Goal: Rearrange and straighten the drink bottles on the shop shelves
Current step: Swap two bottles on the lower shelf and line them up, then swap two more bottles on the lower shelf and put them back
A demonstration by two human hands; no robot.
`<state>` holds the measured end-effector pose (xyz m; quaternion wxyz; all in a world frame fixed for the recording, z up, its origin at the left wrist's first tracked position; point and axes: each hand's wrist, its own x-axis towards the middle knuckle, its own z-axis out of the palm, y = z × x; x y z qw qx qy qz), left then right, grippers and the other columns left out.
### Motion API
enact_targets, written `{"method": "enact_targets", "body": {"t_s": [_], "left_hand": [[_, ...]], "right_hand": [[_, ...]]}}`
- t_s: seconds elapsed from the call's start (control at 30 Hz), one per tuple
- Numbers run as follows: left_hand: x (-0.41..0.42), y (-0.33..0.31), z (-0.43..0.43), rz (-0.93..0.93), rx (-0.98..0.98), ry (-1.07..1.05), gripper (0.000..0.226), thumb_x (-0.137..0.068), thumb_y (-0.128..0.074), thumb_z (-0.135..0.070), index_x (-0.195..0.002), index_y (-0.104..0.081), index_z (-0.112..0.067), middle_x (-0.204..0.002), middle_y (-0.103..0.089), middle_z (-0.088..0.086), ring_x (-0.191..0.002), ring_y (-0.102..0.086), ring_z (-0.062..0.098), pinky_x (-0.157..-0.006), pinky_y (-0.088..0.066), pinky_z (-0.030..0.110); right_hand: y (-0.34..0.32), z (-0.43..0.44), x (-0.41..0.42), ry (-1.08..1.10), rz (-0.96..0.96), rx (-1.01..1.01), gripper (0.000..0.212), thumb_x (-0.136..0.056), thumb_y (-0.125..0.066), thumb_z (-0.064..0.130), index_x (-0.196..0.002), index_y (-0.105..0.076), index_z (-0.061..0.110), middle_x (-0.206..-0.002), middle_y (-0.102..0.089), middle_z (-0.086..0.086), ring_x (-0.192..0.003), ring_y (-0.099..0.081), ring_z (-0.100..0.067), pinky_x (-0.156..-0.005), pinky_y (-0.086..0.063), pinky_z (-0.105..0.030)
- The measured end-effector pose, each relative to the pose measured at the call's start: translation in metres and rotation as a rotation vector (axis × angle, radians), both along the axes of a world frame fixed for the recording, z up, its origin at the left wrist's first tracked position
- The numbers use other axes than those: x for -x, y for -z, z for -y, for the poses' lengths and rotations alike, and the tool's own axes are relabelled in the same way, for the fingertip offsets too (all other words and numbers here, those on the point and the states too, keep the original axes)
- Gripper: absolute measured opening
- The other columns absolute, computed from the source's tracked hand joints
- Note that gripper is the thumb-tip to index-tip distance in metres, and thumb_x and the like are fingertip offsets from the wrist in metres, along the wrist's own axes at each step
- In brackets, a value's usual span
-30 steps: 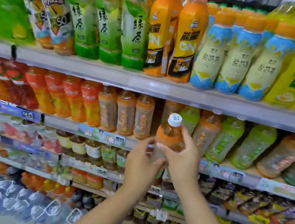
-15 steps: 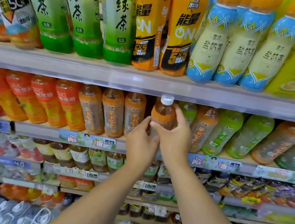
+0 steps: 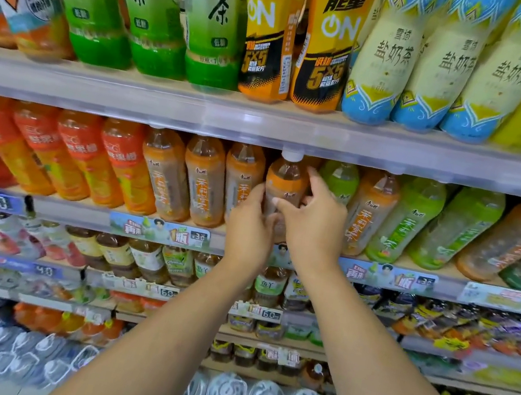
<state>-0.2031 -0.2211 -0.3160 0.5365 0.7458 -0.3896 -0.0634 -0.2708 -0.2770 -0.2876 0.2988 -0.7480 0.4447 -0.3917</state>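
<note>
On the second shelf (image 3: pixel 76 210) from the top, the row begins at the left with red-labelled juice bottles (image 3: pixel 75 154), packed shoulder to shoulder and leaning back. Next come three orange-labelled tea bottles (image 3: pixel 202 183), touching one another, their bases close behind the shelf's front lip. Their caps sit just under the clear front rail (image 3: pixel 265 125) of the shelf above, so there is very little headroom.

The person's left hand (image 3: pixel 248 226) reaches up from below. Its grip is wrapped round the left side of the tea bottle (image 3: pixel 286 181), fingers pressed against the label, and it fills the narrow gap between that bottle and the third orange neighbour. The tea bottle stands about upright in the row's fourth slot, its white cap (image 3: pixel 292 156) touching or nearly touching the underside of the rail. The right hand (image 3: pixel 314 227) closes on the bottle's right side, thumb across the front and forefinger raised along the shoulder; this grip too pinches the bottle, so both hands hold it.

Just right of the right hand a green-labelled bottle (image 3: pixel 340 180) stands close behind the fingers, with hardly any room between. Further right, orange and green bottles alternate and lean outward. Price tags (image 3: pixel 159 231) line the shelf's front edge beneath the hands. Above, large green tea bottles (image 3: pixel 214 15), orange energy drinks (image 3: pixel 328 42) and pale blue-based milk tea bottles (image 3: pixel 384 62) crowd the top shelf to its edge.
</note>
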Motion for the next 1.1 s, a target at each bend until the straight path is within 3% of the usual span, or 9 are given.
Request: {"method": "enact_targets", "body": {"t_s": [0.13,0.23,0.37,0.5,0.63,0.83,0.93,1.0,1.1], "left_hand": [[0.0,0.0,0.004,0.053,-0.086,-0.034,0.014,-0.088,-0.051,-0.001,-0.095,-0.057,-0.012,-0.072,-0.059,-0.002,-0.064,-0.054,0.015,-0.052,-0.034,0.026],[0.005,0.003,-0.002,0.132,-0.062,-0.133,0.02,-0.092,-0.054,-0.01,-0.11,-0.061,-0.006,-0.079,-0.068,0.006,-0.07,-0.064,0.026,-0.056,-0.042,0.031],[0.021,0.008,-0.014,0.146,0.012,-0.181,0.039,-0.09,-0.064,-0.016,-0.129,-0.06,-0.011,-0.098,-0.075,0.003,-0.079,-0.068,0.014,-0.068,-0.055,0.027],[0.03,0.012,-0.016,0.126,0.029,-0.142,0.038,-0.085,-0.069,-0.011,-0.123,-0.065,-0.015,-0.1,-0.074,-0.002,-0.084,-0.068,0.008,-0.072,-0.046,0.013],[0.036,0.007,-0.016,0.152,0.03,-0.096,0.034,-0.083,-0.07,-0.009,-0.117,-0.068,-0.016,-0.098,-0.074,-0.005,-0.084,-0.067,0.006,-0.073,-0.041,-0.001],[0.049,-0.024,0.001,0.192,0.053,-0.065,0.042,-0.083,-0.073,-0.028,-0.123,-0.064,-0.02,-0.098,-0.073,-0.003,-0.075,-0.065,0.006,-0.073,-0.053,0.023],[0.06,-0.043,0.017,0.262,0.082,-0.048,0.052,-0.082,-0.074,-0.031,-0.13,-0.057,-0.019,-0.115,-0.067,-0.003,-0.086,-0.062,0.007,-0.081,-0.047,0.019],[0.065,-0.053,0.03,0.255,0.051,-0.018,0.057,-0.082,-0.073,-0.035,-0.133,-0.052,-0.021,-0.121,-0.062,-0.002,-0.098,-0.063,0.016,-0.088,-0.05,0.029],[0.07,-0.063,0.046,0.242,-0.001,-0.051,0.053,-0.08,-0.074,-0.04,-0.125,-0.054,-0.021,-0.112,-0.063,0.003,-0.091,-0.061,0.021,-0.077,-0.049,0.035]], "right_hand": [[-0.006,0.009,0.0,0.026,-0.108,0.053,0.065,-0.075,-0.081,0.036,-0.133,-0.055,0.022,-0.095,-0.072,-0.007,-0.087,-0.07,-0.027,-0.075,-0.059,-0.042],[-0.009,0.008,-0.003,0.056,-0.145,0.068,0.066,-0.075,-0.082,0.036,-0.133,-0.055,0.02,-0.099,-0.072,-0.008,-0.089,-0.069,-0.027,-0.074,-0.059,-0.039],[-0.007,0.003,-0.002,0.067,-0.127,0.09,0.065,-0.077,-0.08,0.037,-0.134,-0.054,0.021,-0.088,-0.07,-0.006,-0.08,-0.067,-0.022,-0.062,-0.045,-0.025],[-0.001,-0.001,0.006,0.021,-0.062,0.083,0.066,-0.08,-0.078,0.03,-0.14,-0.051,0.02,-0.107,-0.072,-0.012,-0.098,-0.069,-0.025,-0.079,-0.057,-0.036],[0.006,-0.007,0.025,-0.066,0.067,0.009,0.06,-0.085,-0.074,0.025,-0.141,-0.051,0.022,-0.115,-0.072,-0.012,-0.104,-0.07,-0.019,-0.088,-0.058,-0.042],[0.023,-0.004,0.11,0.038,0.281,-0.095,0.046,-0.087,-0.073,0.022,-0.131,-0.061,0.02,-0.106,-0.067,0.013,-0.095,-0.067,0.003,-0.089,-0.057,-0.027],[0.026,0.006,0.151,0.121,0.278,-0.093,0.045,-0.088,-0.072,0.02,-0.132,-0.06,0.016,-0.119,-0.069,0.0,-0.105,-0.066,-0.009,-0.095,-0.053,-0.029],[0.024,0.016,0.172,0.153,0.305,-0.089,0.046,-0.089,-0.071,0.018,-0.133,-0.059,0.014,-0.126,-0.067,-0.004,-0.114,-0.064,-0.015,-0.099,-0.05,-0.032],[0.016,0.038,0.2,0.197,0.348,-0.078,0.045,-0.089,-0.071,0.016,-0.132,-0.059,0.015,-0.123,-0.064,0.002,-0.115,-0.061,-0.013,-0.101,-0.049,-0.034]]}}
